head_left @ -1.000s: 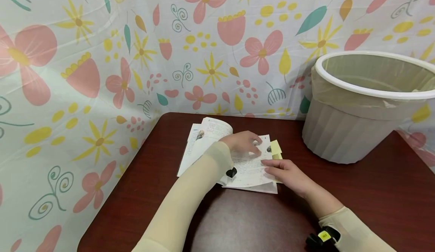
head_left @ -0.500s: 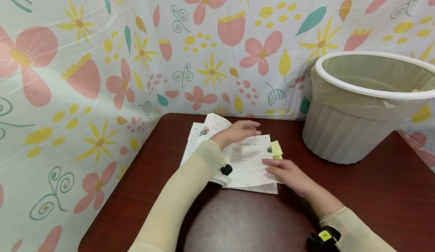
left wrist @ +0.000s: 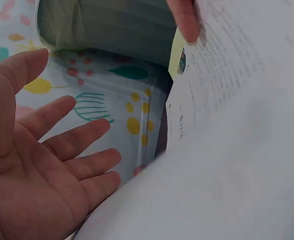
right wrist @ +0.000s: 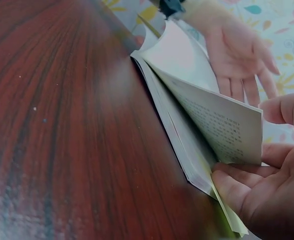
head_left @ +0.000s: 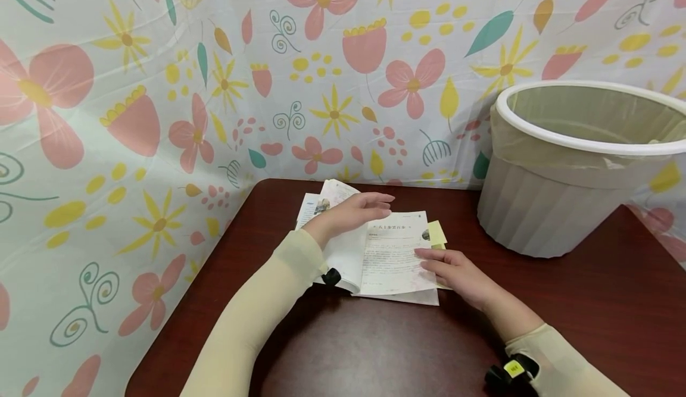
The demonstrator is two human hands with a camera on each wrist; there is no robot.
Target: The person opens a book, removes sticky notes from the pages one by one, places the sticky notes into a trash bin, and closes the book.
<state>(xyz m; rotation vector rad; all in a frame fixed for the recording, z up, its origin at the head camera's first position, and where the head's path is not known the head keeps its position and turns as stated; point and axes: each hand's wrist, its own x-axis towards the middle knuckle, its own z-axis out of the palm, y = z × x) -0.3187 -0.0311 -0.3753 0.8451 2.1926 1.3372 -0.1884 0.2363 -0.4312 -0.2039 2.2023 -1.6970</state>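
Note:
An open book (head_left: 393,266) with printed pages lies on the table, one page lifted along its right side. My right hand (head_left: 455,272) is at that side; in the right wrist view, the edge of the lifted page (right wrist: 227,120) sits between its fingers, with the lower fingers underneath. My left hand (head_left: 356,212) hovers over the upper left part of the book, its fingers extended and holding nothing. The left wrist view shows its palm (left wrist: 46,165) and spread fingers beside a blurred page. Yellow paper tabs (head_left: 436,233) stick out from the book's right edge.
A grey ribbed bin (head_left: 530,206) with a white rim and a liner bag stands at the right back of the dark red-brown table (head_left: 386,349). Behind hangs a flower-patterned cloth (head_left: 332,58). Black wrist cameras (head_left: 511,370) are strapped at both sleeves.
My left hand has moved from the right page up and to the left, uncovering the heading and text. My right hand has hardly moved at the page's edge.

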